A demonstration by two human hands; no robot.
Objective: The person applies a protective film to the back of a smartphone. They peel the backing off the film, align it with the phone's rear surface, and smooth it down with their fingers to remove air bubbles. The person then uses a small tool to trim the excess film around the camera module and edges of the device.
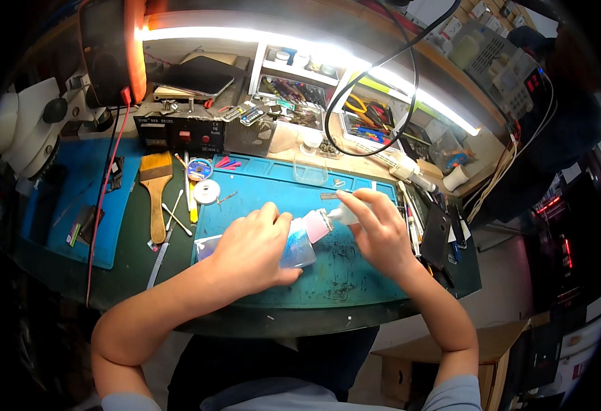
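Cluttered bench, blue mat (pixel 355 274): left hand (pixel 252 250) flat, pinning the phone (pixel 299 248) (pink end showing), right hand (pixel 377 229) gripping a white bottle (pixel 341 215), dabbing step — steady aim wanted.

A long light strip (pixel 300 51) under the shelf glows very bright, so bright that it washes out to plain white and hides the things right beside it. Its light falls on the blue mat (pixel 280 198) and the counter (pixel 136 253), which look clear and sharp, and the 2 hands cast only soft, small shadows. The picture bends like a fishbowl, and its edges and corners fade to dark black.
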